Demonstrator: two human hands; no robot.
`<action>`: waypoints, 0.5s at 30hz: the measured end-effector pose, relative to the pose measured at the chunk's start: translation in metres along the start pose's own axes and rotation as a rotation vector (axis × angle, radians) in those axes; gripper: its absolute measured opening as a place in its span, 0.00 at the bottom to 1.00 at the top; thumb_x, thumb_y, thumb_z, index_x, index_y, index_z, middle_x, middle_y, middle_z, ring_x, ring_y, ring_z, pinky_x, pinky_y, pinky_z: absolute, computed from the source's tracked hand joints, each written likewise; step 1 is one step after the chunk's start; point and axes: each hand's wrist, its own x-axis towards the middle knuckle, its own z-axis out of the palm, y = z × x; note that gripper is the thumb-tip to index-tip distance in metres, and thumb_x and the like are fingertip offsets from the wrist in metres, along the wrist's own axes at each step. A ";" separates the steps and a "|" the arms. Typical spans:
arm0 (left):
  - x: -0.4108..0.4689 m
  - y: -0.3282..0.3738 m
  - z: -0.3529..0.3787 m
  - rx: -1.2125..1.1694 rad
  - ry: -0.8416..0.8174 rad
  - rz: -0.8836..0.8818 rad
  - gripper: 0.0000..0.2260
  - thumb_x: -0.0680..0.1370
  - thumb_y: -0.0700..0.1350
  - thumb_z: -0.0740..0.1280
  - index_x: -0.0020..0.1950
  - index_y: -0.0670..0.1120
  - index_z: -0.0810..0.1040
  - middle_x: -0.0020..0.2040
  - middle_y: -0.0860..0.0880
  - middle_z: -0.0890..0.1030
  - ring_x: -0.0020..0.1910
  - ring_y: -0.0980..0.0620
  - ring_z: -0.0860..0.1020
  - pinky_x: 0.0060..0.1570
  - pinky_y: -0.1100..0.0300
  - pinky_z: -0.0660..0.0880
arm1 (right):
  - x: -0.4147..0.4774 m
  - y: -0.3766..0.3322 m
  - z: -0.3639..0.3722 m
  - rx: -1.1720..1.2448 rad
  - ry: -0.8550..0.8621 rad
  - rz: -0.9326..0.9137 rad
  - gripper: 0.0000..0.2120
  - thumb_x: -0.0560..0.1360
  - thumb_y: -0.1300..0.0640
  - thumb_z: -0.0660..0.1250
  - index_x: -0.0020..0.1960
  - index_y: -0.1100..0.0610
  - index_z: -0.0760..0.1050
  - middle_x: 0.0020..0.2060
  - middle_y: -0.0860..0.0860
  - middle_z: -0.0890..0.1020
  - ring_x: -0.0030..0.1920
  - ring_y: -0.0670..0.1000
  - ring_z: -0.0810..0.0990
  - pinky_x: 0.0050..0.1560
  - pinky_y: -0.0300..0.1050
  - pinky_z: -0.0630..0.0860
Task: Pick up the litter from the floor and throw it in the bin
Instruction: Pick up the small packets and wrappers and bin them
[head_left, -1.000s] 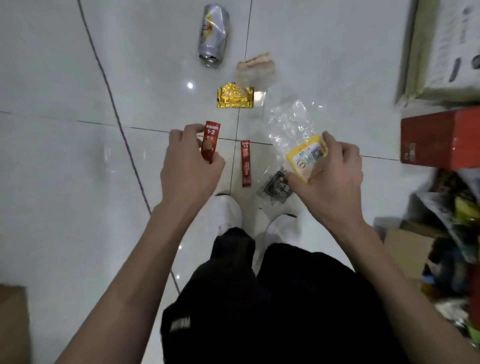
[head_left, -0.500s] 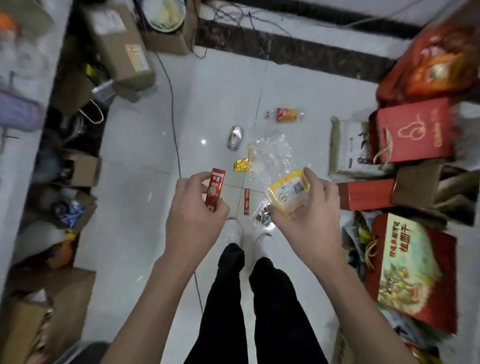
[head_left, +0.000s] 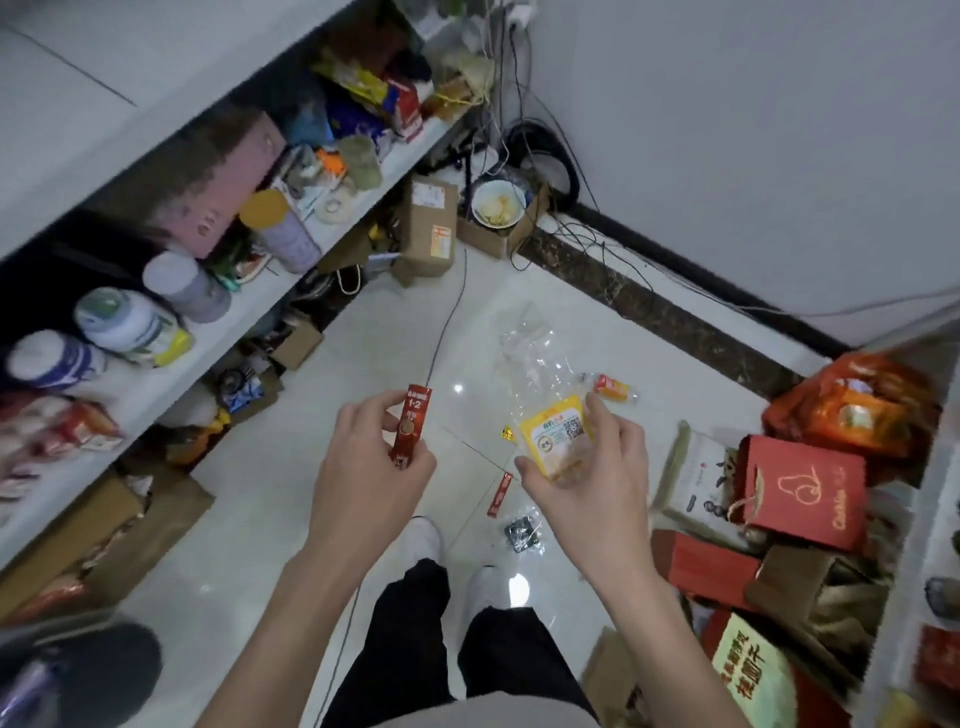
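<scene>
My left hand (head_left: 371, 467) pinches a red stick sachet (head_left: 412, 423) upright at chest height. My right hand (head_left: 587, 478) grips a clear plastic bag with a yellow label (head_left: 556, 431). On the white tile floor lie a second red sachet (head_left: 500, 494), a dark crumpled wrapper (head_left: 523, 535), a small gold wrapper (head_left: 506, 433) mostly hidden behind the bag, and an orange-labelled wrapper (head_left: 612, 387). A dark grey rounded bin (head_left: 98, 670) shows at the bottom left corner.
A cluttered white shelf (head_left: 322, 228) runs along the left, with cardboard boxes (head_left: 428, 226) under it. Red gift bags (head_left: 805, 491) and boxes crowd the right side. Cables trail along the far wall's dark skirting. My feet in white shoes (head_left: 423, 538) stand mid-floor.
I have stood up and the view has swung left toward the shelf and the bin. Both hands keep hold of the red sachet and the plastic bag.
</scene>
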 end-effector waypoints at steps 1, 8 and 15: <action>-0.009 -0.007 -0.008 -0.010 0.029 -0.022 0.20 0.76 0.44 0.70 0.66 0.55 0.73 0.52 0.58 0.71 0.45 0.72 0.72 0.43 0.62 0.72 | -0.005 -0.006 0.002 -0.013 -0.036 -0.028 0.47 0.68 0.44 0.78 0.81 0.49 0.59 0.61 0.45 0.64 0.67 0.51 0.67 0.72 0.55 0.67; -0.069 -0.066 -0.066 -0.071 0.250 -0.209 0.20 0.77 0.44 0.69 0.68 0.55 0.72 0.54 0.56 0.71 0.46 0.73 0.71 0.39 0.70 0.68 | -0.040 -0.049 0.045 -0.066 -0.265 -0.225 0.47 0.69 0.43 0.78 0.81 0.48 0.57 0.67 0.48 0.66 0.70 0.52 0.66 0.72 0.52 0.66; -0.149 -0.149 -0.128 -0.132 0.468 -0.404 0.22 0.77 0.45 0.70 0.70 0.54 0.72 0.56 0.54 0.72 0.44 0.61 0.75 0.40 0.69 0.69 | -0.108 -0.106 0.111 -0.110 -0.449 -0.429 0.48 0.68 0.43 0.78 0.80 0.48 0.57 0.66 0.47 0.67 0.68 0.49 0.66 0.71 0.50 0.65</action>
